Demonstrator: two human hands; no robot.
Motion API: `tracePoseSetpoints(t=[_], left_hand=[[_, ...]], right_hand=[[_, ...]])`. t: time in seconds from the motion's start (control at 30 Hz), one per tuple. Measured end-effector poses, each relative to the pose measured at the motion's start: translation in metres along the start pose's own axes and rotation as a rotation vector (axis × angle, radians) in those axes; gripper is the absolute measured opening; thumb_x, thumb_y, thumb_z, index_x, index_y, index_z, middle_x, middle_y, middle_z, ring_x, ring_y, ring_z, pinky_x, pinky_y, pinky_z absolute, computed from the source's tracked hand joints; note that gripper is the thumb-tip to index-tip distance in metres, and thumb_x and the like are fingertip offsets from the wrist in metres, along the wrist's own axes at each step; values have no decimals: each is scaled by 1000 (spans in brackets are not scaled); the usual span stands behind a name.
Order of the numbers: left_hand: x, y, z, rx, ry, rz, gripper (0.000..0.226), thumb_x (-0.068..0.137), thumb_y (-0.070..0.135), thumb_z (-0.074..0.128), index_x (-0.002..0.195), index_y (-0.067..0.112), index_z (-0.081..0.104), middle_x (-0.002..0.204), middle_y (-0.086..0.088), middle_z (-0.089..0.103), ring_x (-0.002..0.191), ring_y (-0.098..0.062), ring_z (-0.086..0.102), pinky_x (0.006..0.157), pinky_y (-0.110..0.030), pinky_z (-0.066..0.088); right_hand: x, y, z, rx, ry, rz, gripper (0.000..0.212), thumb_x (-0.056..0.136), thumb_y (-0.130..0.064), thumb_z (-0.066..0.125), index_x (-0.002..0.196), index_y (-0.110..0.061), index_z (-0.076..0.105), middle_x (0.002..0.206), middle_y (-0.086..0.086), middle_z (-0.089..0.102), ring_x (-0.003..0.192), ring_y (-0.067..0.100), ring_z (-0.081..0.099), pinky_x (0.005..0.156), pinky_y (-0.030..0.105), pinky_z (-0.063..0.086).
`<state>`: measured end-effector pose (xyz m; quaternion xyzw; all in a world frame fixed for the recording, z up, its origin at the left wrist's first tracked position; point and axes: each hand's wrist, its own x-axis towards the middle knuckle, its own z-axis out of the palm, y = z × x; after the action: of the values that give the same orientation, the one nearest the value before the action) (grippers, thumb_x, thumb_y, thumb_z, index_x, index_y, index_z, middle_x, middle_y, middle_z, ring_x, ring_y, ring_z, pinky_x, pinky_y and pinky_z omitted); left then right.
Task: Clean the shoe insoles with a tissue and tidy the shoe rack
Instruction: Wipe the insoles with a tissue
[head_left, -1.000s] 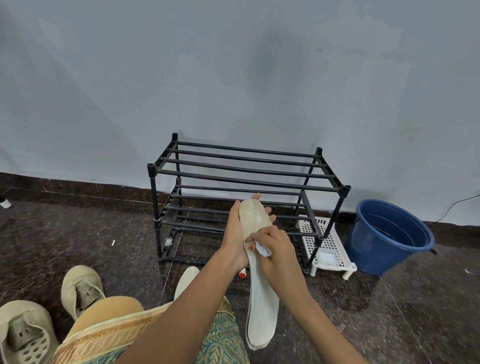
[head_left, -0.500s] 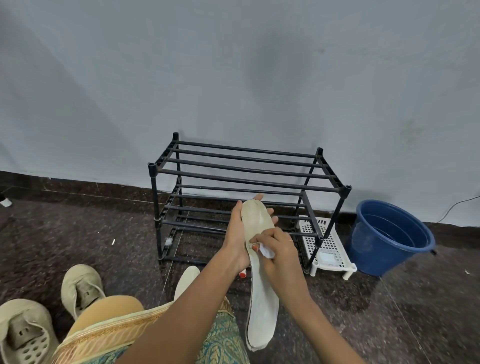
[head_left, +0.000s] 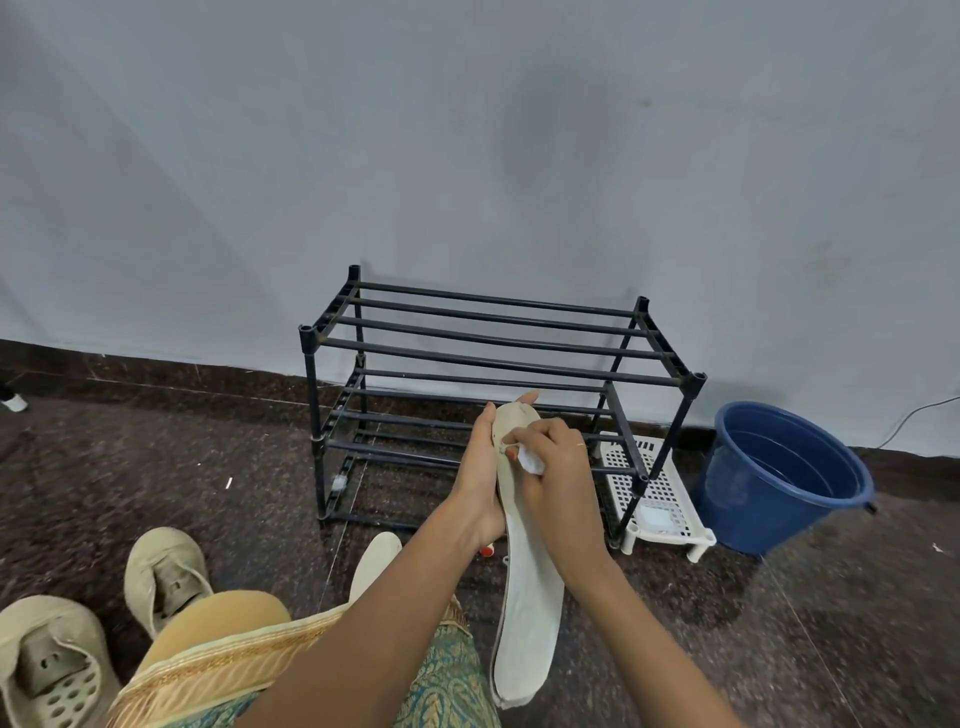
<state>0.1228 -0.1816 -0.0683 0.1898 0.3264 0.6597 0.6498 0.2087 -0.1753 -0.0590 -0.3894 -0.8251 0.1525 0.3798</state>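
My left hand (head_left: 480, 478) holds a long off-white insole (head_left: 530, 603) from behind, near its upper end, with fingertips showing over the top edge. My right hand (head_left: 558, 467) pinches a small white tissue (head_left: 531, 460) and presses it on the insole's upper part. The insole hangs down in front of an empty black two-tier shoe rack (head_left: 498, 358) that stands against the wall. A second insole (head_left: 374, 564) lies on the floor behind my left forearm. Two beige shoes (head_left: 166, 574) (head_left: 49, 670) sit at the lower left.
A blue bucket (head_left: 784, 478) stands right of the rack. A white perforated plastic stand (head_left: 657, 499) sits between rack and bucket. My knee (head_left: 218, 623) in patterned cloth fills the bottom centre. The floor is dark speckled stone; a pale wall rises behind.
My right hand with the tissue has slid up the insole toward its top end. My left hand and the insole have stayed nearly still.
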Motion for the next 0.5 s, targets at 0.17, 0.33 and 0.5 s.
tracePoseSetpoints(t=[0.17, 0.33, 0.5], left_hand=[[1, 2, -1, -77, 68, 29, 48, 99, 49, 24, 105, 26, 66, 88, -5, 66, 80, -18, 63, 74, -32, 52], [0, 1, 1, -46, 69, 39, 49, 99, 49, 24, 105, 26, 66, 85, -4, 68, 84, -19, 63, 82, -34, 50], [-2, -1, 0, 36, 17, -2, 50, 99, 52, 22, 114, 30, 65, 86, -3, 71, 76, -15, 67, 67, -28, 52]], right_hand=[[-15, 1, 1, 34, -69, 0, 18, 83, -2, 59, 96, -12, 68, 93, 0, 55, 93, 16, 45, 72, 6, 33], [-16, 0, -1, 66, -49, 11, 20, 81, 1, 60, 95, -10, 68, 91, -2, 53, 90, 15, 45, 74, 3, 31], [-1, -5, -1, 14, 14, 16, 22, 83, -1, 58, 98, -14, 66, 95, -2, 55, 94, 10, 43, 67, 7, 36]])
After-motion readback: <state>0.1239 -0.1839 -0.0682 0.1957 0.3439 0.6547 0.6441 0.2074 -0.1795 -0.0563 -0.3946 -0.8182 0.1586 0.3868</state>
